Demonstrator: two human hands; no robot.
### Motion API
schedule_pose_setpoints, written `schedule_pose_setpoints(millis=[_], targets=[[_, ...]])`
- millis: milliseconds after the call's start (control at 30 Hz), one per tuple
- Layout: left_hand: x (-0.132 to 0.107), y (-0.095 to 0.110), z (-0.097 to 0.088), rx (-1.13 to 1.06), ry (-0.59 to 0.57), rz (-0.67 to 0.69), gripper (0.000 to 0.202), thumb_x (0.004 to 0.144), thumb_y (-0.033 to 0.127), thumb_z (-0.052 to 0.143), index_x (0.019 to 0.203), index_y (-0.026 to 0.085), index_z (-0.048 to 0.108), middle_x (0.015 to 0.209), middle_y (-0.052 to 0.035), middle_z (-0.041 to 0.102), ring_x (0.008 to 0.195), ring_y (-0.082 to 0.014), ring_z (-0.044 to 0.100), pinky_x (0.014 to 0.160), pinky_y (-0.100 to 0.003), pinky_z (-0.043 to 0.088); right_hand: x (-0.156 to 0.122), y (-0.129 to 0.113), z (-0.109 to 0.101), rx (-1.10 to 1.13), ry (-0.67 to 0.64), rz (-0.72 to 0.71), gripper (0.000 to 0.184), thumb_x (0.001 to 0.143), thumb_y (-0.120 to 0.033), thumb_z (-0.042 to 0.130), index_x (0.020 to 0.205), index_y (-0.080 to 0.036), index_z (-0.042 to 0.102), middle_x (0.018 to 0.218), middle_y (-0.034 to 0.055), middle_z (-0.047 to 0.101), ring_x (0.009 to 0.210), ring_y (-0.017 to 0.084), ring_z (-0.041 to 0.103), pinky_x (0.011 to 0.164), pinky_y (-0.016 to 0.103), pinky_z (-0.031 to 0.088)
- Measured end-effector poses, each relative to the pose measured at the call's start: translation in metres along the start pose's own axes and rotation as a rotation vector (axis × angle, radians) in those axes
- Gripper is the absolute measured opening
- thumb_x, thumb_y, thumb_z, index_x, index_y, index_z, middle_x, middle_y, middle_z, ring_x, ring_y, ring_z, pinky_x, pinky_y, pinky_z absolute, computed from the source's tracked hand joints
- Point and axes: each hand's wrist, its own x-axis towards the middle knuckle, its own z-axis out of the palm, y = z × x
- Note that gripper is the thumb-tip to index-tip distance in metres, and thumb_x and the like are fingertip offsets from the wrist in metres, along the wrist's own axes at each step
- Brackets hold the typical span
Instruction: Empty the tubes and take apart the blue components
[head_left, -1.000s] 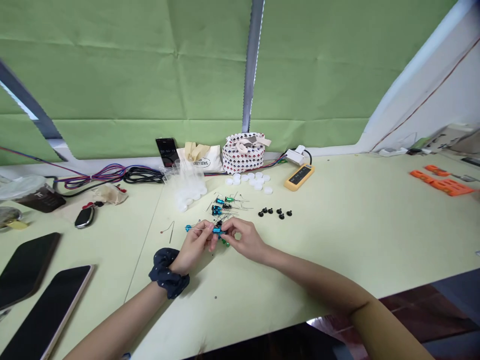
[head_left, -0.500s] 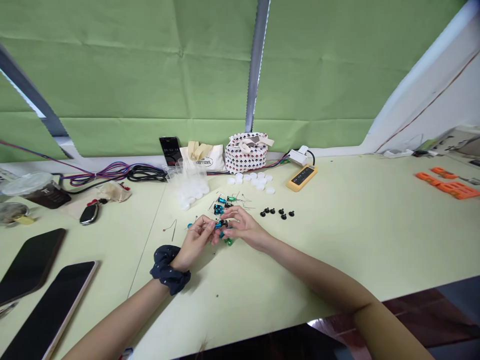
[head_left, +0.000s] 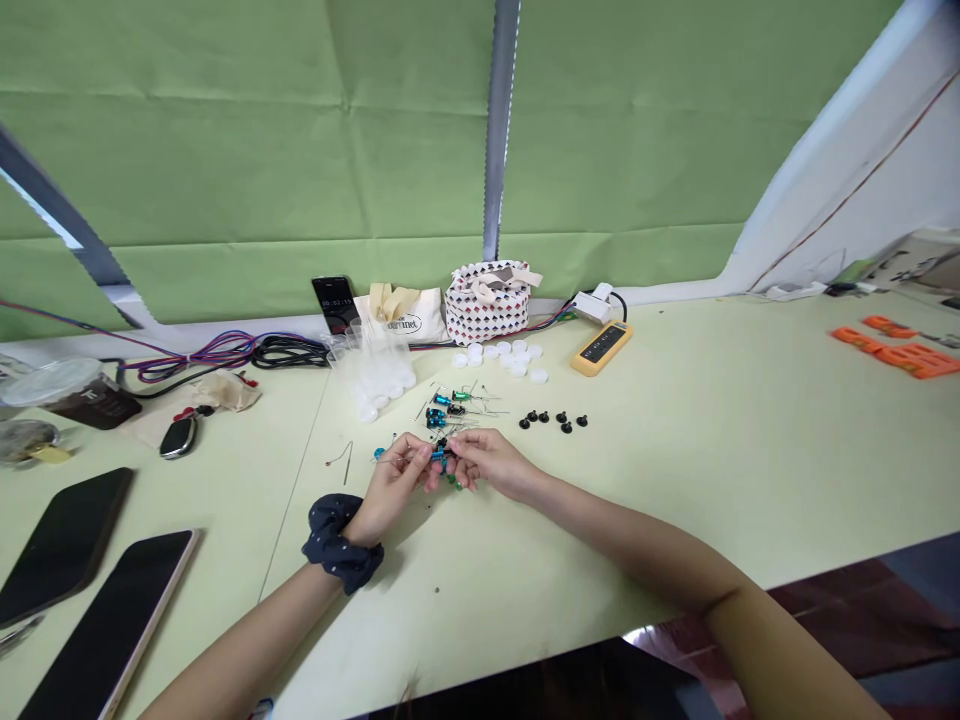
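Observation:
My left hand (head_left: 394,475) pinches a small blue metal cylinder (head_left: 436,455) between thumb and fingertips. A thin wire runs from it to the left. My right hand (head_left: 495,465) has thumb and index finger closed on the cylinder's black end, and its other fingers curl below. Just beyond the hands lie more blue cylinders (head_left: 435,418) and a green one (head_left: 460,396), among thin metal wires. Green pieces (head_left: 453,481) show partly beneath my fingers. Several black round-headed pieces (head_left: 566,427) are spread to the right.
White caps (head_left: 517,360) and clear plastic tubes (head_left: 371,375) stand behind the parts. A yellow power strip (head_left: 602,347) is at the back right, beside a patterned pouch (head_left: 489,308). Phones (head_left: 112,620) and a car key (head_left: 178,437) lie left. Orange holders (head_left: 896,350) are far right.
My right hand's fingers have come down and closed on the cylinder's black end; before, they were more spread above it. My left hand keeps its pinch. The camera view has shifted slightly.

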Motion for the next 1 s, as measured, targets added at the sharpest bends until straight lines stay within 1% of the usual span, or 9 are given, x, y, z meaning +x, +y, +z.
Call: schedule_pose_setpoints(millis=[200,333,433,500,600,667,767,833,1000], targets=[[0.000,0.004,0.002,-0.067,0.019,-0.028,0.027,0.083,0.043,0.060,0.081,0.018,0.050,0.061,0.0025,0.058,0.051,-0.0088,0.049,0.053,-0.022,0.036,-0.010,-0.002,0.002,-0.423,0.134,-0.464,0.021,0.074,-0.034,0.068,0.087,-0.020,0.060,0.094,0.0051,0.060,0.074,0.013,0.056,0.068,0.028,0.049],[-0.001,0.004,0.001,-0.067,-0.001,-0.014,0.026,0.084,0.042,0.060,0.082,0.017,0.050,0.063,0.0021,0.059,0.052,-0.0086,0.050,0.053,-0.022,0.036,-0.009,-0.004,0.005,-0.236,0.125,-0.239,0.050,0.071,-0.046,0.069,0.110,-0.024,0.048,0.095,0.0048,0.060,0.066,0.012,0.058,0.051,0.024,0.049],[-0.001,0.003,0.001,-0.039,-0.026,-0.003,0.025,0.084,0.041,0.059,0.083,0.017,0.050,0.064,0.0017,0.059,0.054,-0.0096,0.051,0.054,-0.023,0.038,-0.004,-0.004,0.003,-0.027,0.012,0.004,0.043,0.079,-0.057,0.054,0.095,-0.018,0.050,0.071,0.0016,0.060,0.047,0.010,0.054,0.042,0.023,0.044],[-0.001,0.002,0.001,-0.027,-0.021,0.002,0.025,0.084,0.040,0.059,0.083,0.017,0.051,0.064,0.0016,0.059,0.054,-0.0097,0.051,0.054,-0.023,0.038,-0.003,-0.004,0.002,0.028,-0.014,-0.024,0.038,0.075,-0.052,0.063,0.085,-0.016,0.052,0.069,0.0007,0.059,0.049,0.009,0.054,0.047,0.023,0.046],[0.000,0.002,0.000,-0.020,0.013,0.017,0.025,0.084,0.040,0.059,0.082,0.017,0.050,0.065,0.0017,0.060,0.053,-0.0093,0.051,0.054,-0.023,0.037,-0.003,-0.007,0.001,0.079,0.035,-0.120,0.046,0.063,-0.036,0.079,0.097,-0.020,0.053,0.089,0.0008,0.061,0.065,0.009,0.061,0.061,0.025,0.052],[-0.001,0.002,0.001,-0.012,0.014,0.018,0.025,0.085,0.041,0.058,0.082,0.017,0.050,0.066,0.0016,0.060,0.053,-0.0092,0.051,0.054,-0.023,0.038,-0.003,-0.006,0.001,0.115,0.019,-0.023,0.046,0.069,-0.043,0.073,0.103,-0.021,0.051,0.087,0.0010,0.061,0.063,0.011,0.061,0.056,0.025,0.052],[-0.001,0.002,0.002,-0.006,0.000,0.000,0.025,0.085,0.041,0.058,0.083,0.017,0.050,0.066,0.0015,0.060,0.054,-0.0093,0.051,0.054,-0.023,0.038,-0.002,-0.002,0.000,0.082,-0.059,0.108,0.043,0.080,-0.057,0.055,0.087,-0.015,0.054,0.065,0.0007,0.059,0.043,0.007,0.050,0.038,0.019,0.039],[-0.001,0.003,0.002,-0.026,0.005,-0.012,0.025,0.084,0.040,0.059,0.083,0.017,0.050,0.065,0.0018,0.060,0.054,-0.0089,0.051,0.054,-0.022,0.038,-0.001,0.002,-0.002,0.012,-0.050,0.016,0.040,0.078,-0.053,0.060,0.080,-0.014,0.054,0.062,-0.0003,0.057,0.040,0.005,0.044,0.036,0.018,0.033],[0.002,0.004,-0.004,-0.111,0.087,-0.019,0.024,0.085,0.039,0.058,0.079,0.018,0.047,0.065,0.0021,0.058,0.051,-0.0071,0.047,0.051,-0.020,0.034,-0.004,0.000,-0.007,-0.211,0.168,-0.363,0.028,0.072,-0.035,0.070,0.079,-0.018,0.049,0.077,-0.0005,0.057,0.060,0.008,0.054,0.054,0.021,0.045]])
